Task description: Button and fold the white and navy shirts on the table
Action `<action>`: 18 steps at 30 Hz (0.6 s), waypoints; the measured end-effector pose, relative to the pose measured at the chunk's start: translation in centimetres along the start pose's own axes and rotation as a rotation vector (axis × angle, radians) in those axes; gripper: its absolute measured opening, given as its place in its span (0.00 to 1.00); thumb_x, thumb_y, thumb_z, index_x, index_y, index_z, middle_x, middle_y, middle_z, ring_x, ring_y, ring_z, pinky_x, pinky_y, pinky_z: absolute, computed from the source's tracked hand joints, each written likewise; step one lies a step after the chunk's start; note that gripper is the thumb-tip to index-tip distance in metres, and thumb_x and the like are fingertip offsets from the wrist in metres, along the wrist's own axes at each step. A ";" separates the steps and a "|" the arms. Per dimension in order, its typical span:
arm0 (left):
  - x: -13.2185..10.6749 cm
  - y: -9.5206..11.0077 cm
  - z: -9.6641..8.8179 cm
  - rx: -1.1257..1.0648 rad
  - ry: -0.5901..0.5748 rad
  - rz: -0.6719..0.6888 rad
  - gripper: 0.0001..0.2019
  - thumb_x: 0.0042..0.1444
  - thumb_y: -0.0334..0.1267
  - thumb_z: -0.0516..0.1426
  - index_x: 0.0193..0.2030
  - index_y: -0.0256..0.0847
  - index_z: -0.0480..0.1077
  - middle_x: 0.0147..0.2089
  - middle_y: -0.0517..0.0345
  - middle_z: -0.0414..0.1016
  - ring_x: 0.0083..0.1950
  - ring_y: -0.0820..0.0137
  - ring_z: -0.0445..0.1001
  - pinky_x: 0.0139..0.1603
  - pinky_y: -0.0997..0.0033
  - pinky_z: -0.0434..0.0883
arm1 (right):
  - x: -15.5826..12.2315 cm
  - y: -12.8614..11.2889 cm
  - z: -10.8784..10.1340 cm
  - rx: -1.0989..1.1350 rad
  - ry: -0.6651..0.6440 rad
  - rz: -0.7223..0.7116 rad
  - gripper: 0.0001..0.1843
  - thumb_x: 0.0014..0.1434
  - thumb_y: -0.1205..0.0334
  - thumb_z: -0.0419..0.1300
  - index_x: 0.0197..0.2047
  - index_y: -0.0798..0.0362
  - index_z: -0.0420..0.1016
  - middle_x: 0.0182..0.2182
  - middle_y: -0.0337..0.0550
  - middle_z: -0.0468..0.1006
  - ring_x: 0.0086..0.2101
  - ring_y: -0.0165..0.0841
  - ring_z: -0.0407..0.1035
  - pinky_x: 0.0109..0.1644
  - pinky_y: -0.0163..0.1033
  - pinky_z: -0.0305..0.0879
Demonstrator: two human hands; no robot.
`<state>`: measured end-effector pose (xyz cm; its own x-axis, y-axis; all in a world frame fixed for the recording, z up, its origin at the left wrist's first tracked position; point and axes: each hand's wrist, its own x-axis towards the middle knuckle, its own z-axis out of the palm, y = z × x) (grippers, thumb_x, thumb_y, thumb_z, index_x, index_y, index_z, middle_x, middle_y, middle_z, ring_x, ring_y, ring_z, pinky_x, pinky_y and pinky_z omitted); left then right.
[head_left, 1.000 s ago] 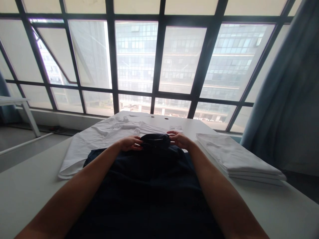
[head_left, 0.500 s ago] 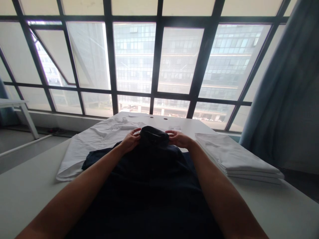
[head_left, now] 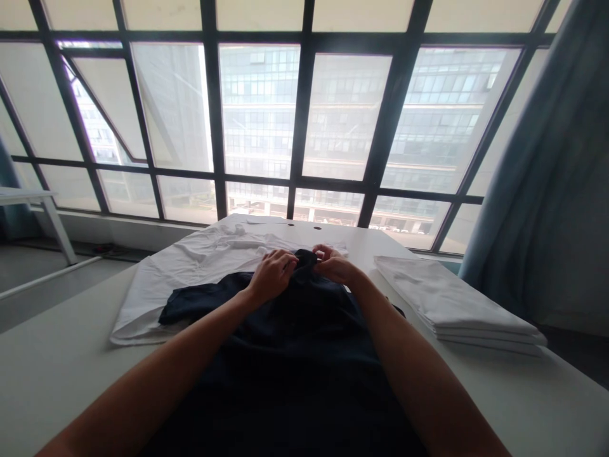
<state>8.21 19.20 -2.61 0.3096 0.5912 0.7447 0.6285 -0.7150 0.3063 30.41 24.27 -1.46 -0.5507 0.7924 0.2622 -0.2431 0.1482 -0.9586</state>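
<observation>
A dark navy shirt [head_left: 285,343] lies spread along the white table [head_left: 52,374], running away from me. My left hand [head_left: 272,274] and my right hand [head_left: 335,266] meet at its far end, both with fingers closed on the bunched collar [head_left: 304,259]. The two hands almost touch across that fold. Under the far part of the dark shirt lies a crumpled white garment [head_left: 190,266].
A stack of folded white cloth [head_left: 451,301] sits at the right of the table. Beyond the table's far edge is a large grid window [head_left: 304,127]. A blue curtain [head_left: 547,190] hangs at the right, and another white table [head_left: 28,197] stands at the left.
Both hands have moved inward from the sides of the collar and now pinch it together at the middle. The raised dark bundle has become smaller and flatter.
</observation>
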 end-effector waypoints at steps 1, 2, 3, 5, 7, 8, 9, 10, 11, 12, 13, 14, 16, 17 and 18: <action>-0.1 0.9 0.1 0.026 -0.058 0.004 0.10 0.65 0.38 0.52 0.46 0.40 0.74 0.49 0.50 0.77 0.52 0.61 0.73 0.58 0.58 0.66 | 0.1 0.0 0.3 0.009 0.004 0.010 0.23 0.36 0.74 0.70 0.35 0.51 0.68 0.30 0.33 0.75 0.27 0.26 0.69 0.32 0.30 0.67; -0.1 1.5 0.2 0.053 -0.097 -0.020 0.11 0.65 0.40 0.53 0.47 0.39 0.74 0.48 0.49 0.78 0.51 0.60 0.75 0.57 0.58 0.67 | 0.1 0.1 0.6 0.019 0.005 0.022 0.22 0.36 0.74 0.71 0.34 0.52 0.68 0.30 0.33 0.75 0.27 0.26 0.69 0.33 0.31 0.67; -0.2 1.9 0.3 0.081 -0.128 -0.057 0.12 0.65 0.41 0.53 0.47 0.38 0.74 0.47 0.48 0.79 0.49 0.59 0.76 0.55 0.58 0.68 | 0.1 0.1 0.8 0.027 0.010 0.032 0.21 0.36 0.73 0.71 0.33 0.53 0.69 0.30 0.35 0.75 0.28 0.26 0.70 0.34 0.31 0.67; -0.3 2.2 0.4 0.127 -0.192 -0.117 0.12 0.65 0.40 0.54 0.44 0.37 0.75 0.44 0.47 0.80 0.46 0.58 0.77 0.51 0.59 0.69 | 0.2 0.1 1.2 0.018 0.037 0.043 0.19 0.37 0.70 0.72 0.34 0.55 0.73 0.31 0.38 0.76 0.31 0.28 0.71 0.38 0.34 0.69; -0.3 2.0 0.4 0.148 -0.251 -0.124 0.11 0.64 0.38 0.54 0.41 0.36 0.76 0.41 0.47 0.80 0.44 0.58 0.77 0.48 0.61 0.70 | 0.4 0.3 1.2 -0.048 0.090 0.044 0.17 0.40 0.66 0.72 0.36 0.56 0.75 0.32 0.40 0.75 0.33 0.30 0.71 0.40 0.36 0.70; -0.4 1.8 0.4 0.149 -0.267 -0.112 0.09 0.64 0.37 0.55 0.40 0.37 0.76 0.40 0.48 0.80 0.44 0.59 0.77 0.48 0.62 0.70 | 0.6 0.5 1.2 -0.101 0.114 0.045 0.17 0.42 0.64 0.71 0.38 0.56 0.76 0.32 0.40 0.74 0.33 0.31 0.71 0.40 0.38 0.70; -0.4 1.7 0.5 0.146 -0.271 -0.095 0.08 0.63 0.35 0.55 0.40 0.37 0.76 0.41 0.48 0.80 0.45 0.59 0.77 0.48 0.63 0.70 | 0.7 0.6 1.1 -0.169 0.126 0.049 0.19 0.44 0.63 0.70 0.41 0.55 0.77 0.31 0.39 0.73 0.33 0.31 0.70 0.40 0.39 0.70; -0.5 1.5 0.6 0.144 -0.267 -0.073 0.07 0.61 0.34 0.56 0.41 0.36 0.76 0.42 0.48 0.79 0.46 0.59 0.77 0.49 0.63 0.70 | 0.8 0.8 0.9 -0.253 0.128 0.049 0.21 0.45 0.62 0.69 0.45 0.54 0.77 0.31 0.38 0.72 0.32 0.30 0.69 0.40 0.40 0.71; -0.6 1.4 0.7 0.145 -0.261 -0.050 0.06 0.60 0.32 0.57 0.42 0.36 0.75 0.43 0.47 0.79 0.47 0.59 0.76 0.50 0.63 0.70 | 0.9 0.9 0.8 -0.356 0.121 0.039 0.23 0.46 0.63 0.68 0.49 0.52 0.77 0.31 0.37 0.72 0.32 0.30 0.68 0.40 0.40 0.71; -0.7 1.3 0.9 0.148 -0.255 -0.031 0.06 0.59 0.31 0.58 0.41 0.36 0.75 0.44 0.47 0.79 0.48 0.58 0.76 0.51 0.62 0.70 | 1.0 1.0 0.6 -0.475 0.105 0.017 0.25 0.47 0.64 0.66 0.51 0.51 0.76 0.33 0.38 0.71 0.33 0.31 0.68 0.41 0.41 0.71; -0.8 1.2 1.1 0.153 -0.251 -0.015 0.06 0.58 0.30 0.58 0.41 0.36 0.75 0.44 0.47 0.78 0.49 0.58 0.75 0.51 0.62 0.70 | 1.0 1.0 0.5 -0.601 0.079 -0.012 0.26 0.48 0.66 0.65 0.53 0.50 0.77 0.36 0.40 0.72 0.35 0.31 0.68 0.43 0.42 0.71; -0.8 1.2 1.2 0.157 -0.250 -0.003 0.06 0.57 0.30 0.58 0.41 0.36 0.75 0.43 0.47 0.78 0.49 0.58 0.75 0.52 0.61 0.70 | 1.0 0.9 0.5 -0.721 0.051 -0.046 0.25 0.49 0.68 0.63 0.53 0.49 0.77 0.40 0.42 0.71 0.36 0.32 0.68 0.45 0.42 0.70; -1.0 1.0 1.5 0.160 -0.249 0.008 0.06 0.57 0.29 0.58 0.40 0.36 0.75 0.43 0.47 0.78 0.49 0.59 0.75 0.52 0.61 0.71 | 1.0 0.7 0.5 -0.892 -0.007 -0.105 0.25 0.51 0.71 0.60 0.53 0.48 0.78 0.48 0.45 0.68 0.39 0.32 0.67 0.48 0.42 0.69; -1.0 0.9 1.5 0.157 -0.249 0.013 0.06 0.56 0.29 0.58 0.40 0.37 0.75 0.43 0.47 0.78 0.49 0.59 0.75 0.52 0.61 0.71 | 0.9 0.6 0.6 -0.941 -0.038 -0.121 0.26 0.52 0.72 0.59 0.54 0.47 0.78 0.50 0.46 0.67 0.39 0.31 0.67 0.49 0.42 0.69; -1.0 0.9 1.5 0.153 -0.251 0.020 0.06 0.56 0.28 0.58 0.39 0.37 0.75 0.43 0.47 0.78 0.49 0.59 0.75 0.53 0.61 0.71 | 0.9 0.4 0.6 -0.971 -0.063 -0.127 0.26 0.53 0.73 0.58 0.54 0.46 0.78 0.52 0.46 0.65 0.39 0.30 0.67 0.49 0.42 0.69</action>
<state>9.53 18.55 -3.98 0.4779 0.6650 0.5740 0.7149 -0.6741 0.1858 29.32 24.65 -1.59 -0.6140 0.7083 0.3483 0.4437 0.6747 -0.5898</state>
